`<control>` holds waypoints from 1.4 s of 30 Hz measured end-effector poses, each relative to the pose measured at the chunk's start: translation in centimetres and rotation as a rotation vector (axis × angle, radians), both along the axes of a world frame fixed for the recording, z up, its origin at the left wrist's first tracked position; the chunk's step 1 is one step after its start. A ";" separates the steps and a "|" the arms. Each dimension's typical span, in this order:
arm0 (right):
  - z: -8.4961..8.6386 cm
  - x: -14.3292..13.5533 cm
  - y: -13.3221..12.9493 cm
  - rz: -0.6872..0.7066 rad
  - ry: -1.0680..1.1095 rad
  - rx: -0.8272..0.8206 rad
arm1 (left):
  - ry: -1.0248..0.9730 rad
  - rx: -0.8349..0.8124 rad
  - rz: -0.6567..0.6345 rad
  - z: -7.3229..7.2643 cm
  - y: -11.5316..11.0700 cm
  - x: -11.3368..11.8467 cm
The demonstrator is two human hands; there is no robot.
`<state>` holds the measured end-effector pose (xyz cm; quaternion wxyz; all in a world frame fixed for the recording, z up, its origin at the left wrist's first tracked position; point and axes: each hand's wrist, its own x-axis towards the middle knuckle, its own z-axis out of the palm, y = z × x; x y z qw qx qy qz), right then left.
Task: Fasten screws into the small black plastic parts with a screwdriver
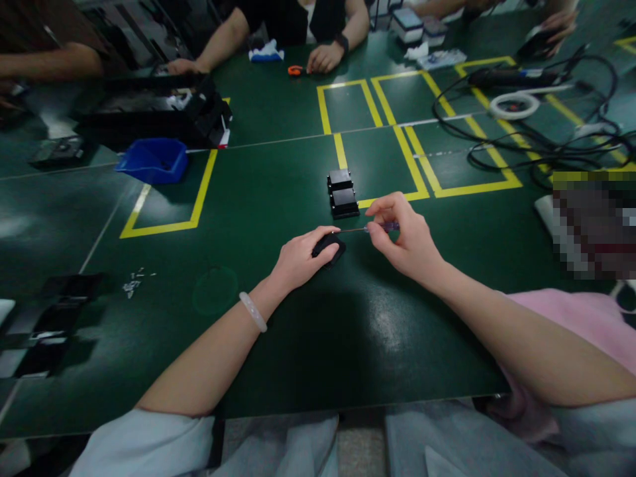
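Head view: left hand (301, 258) covers a small black part (330, 249), mostly hidden; right hand (405, 238) pinches a thin screwdriver (370, 228), its tip hard to see.

I count two black blocks (342, 193) stacked side by side, one small black part (328, 249) under my left hand (301, 258), one screwdriver (370, 228) in my right hand (405, 238), one blue bin (154, 159).

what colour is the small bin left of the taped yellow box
Blue; the bin shows best in the head view, on the green table.
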<state>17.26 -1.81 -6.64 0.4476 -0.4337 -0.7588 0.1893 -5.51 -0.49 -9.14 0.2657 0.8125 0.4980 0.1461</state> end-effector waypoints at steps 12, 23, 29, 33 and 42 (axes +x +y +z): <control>-0.1 0.0 0.0 -0.012 -0.001 0.012 | -0.011 -0.002 0.000 -0.1 0.0 -0.1; -0.1 0.0 0.0 -0.003 -0.006 0.014 | -0.022 0.002 -0.007 -0.1 0.0 -0.1; -0.2 0.0 0.1 0.010 0.008 0.016 | -0.007 0.001 -0.001 -0.1 0.0 -0.1; -0.3 -0.1 0.1 -0.012 0.020 0.047 | -0.007 0.002 0.005 -0.1 0.0 0.0; 0.4 -0.1 0.0 -0.044 -0.050 0.088 | -0.001 -0.001 0.004 0.0 0.1 -0.1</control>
